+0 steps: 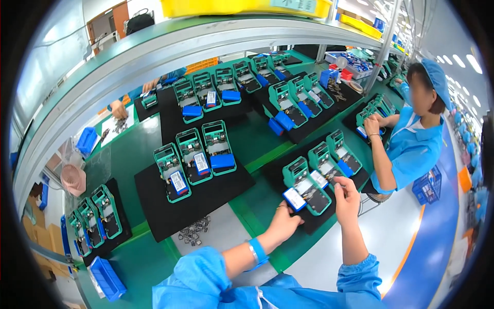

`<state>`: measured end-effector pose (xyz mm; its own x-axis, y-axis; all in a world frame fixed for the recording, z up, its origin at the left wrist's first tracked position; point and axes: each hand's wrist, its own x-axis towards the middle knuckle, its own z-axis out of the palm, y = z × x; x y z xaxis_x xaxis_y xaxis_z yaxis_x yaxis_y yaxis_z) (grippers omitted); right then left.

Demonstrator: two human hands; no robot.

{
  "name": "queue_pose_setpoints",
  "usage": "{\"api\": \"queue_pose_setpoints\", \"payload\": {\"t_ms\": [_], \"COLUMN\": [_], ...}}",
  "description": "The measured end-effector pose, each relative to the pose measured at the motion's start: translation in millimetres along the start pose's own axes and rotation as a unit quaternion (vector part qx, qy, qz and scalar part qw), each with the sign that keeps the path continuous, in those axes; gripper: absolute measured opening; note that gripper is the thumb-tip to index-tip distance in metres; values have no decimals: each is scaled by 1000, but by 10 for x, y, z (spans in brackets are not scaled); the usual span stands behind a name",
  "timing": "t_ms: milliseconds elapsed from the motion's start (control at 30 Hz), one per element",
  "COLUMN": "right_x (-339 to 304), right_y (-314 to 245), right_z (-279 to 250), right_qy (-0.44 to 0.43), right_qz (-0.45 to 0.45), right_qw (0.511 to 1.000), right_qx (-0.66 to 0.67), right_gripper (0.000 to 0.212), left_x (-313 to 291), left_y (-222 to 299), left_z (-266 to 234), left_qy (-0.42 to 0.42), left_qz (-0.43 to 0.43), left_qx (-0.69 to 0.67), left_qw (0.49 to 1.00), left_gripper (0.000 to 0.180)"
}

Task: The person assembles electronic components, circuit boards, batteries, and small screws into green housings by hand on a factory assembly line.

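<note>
Close to my right side stands a green plastic device housing (315, 200) with exposed inner parts, lying on a black mat. At its lower left end is a blue battery pack with a white label (295, 199). My left hand (282, 225) is just below this pack, thumb and index finger apart; whether a fingertip touches it I cannot tell. Beside the housing's right edge, my right hand (348, 200) is raised with thumb and bent index finger pinched together. Anything between them is too small to make out. Two similar housings (324, 162) lie just beyond.
Three housings lie on a black mat (149, 206) at centre left, near loose small metal parts (194, 230). A blue bin (107, 278) is at the lower left. A co-worker in blue (417, 134) handles housings at the right; another person's hands (119, 109) work across the bench.
</note>
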<state>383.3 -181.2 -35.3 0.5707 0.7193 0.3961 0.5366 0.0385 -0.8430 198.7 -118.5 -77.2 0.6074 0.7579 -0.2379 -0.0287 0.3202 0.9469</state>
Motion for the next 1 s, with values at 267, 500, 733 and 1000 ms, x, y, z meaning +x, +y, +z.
{"api": "queue_pose_setpoints", "payload": {"t_ms": [267,500,733,1000], "right_x": [-398,-763,-1225,-1313], "right_y": [-263,-701,-1076,-1214], "right_z": [281,964,1782,1988], "right_qy": [-22,-156,-474,-518], "right_qz": [-13,3,-284,-328], "right_qw": [995,972,833,789], "right_qx": [94,175,31,-28], "right_gripper": [21,13,16,16], "left_x": [4,-1403,-1783,-1313], "left_y": [-5,789,1024,855], "left_z": [239,-1081,-2292,-2754], "left_qy": [-137,-231,135,285], "left_qz": [-13,-10,89,206], "left_qx": [100,169,190,440], "left_qw": [985,958,968,826], "left_gripper": [75,56,38,42]}}
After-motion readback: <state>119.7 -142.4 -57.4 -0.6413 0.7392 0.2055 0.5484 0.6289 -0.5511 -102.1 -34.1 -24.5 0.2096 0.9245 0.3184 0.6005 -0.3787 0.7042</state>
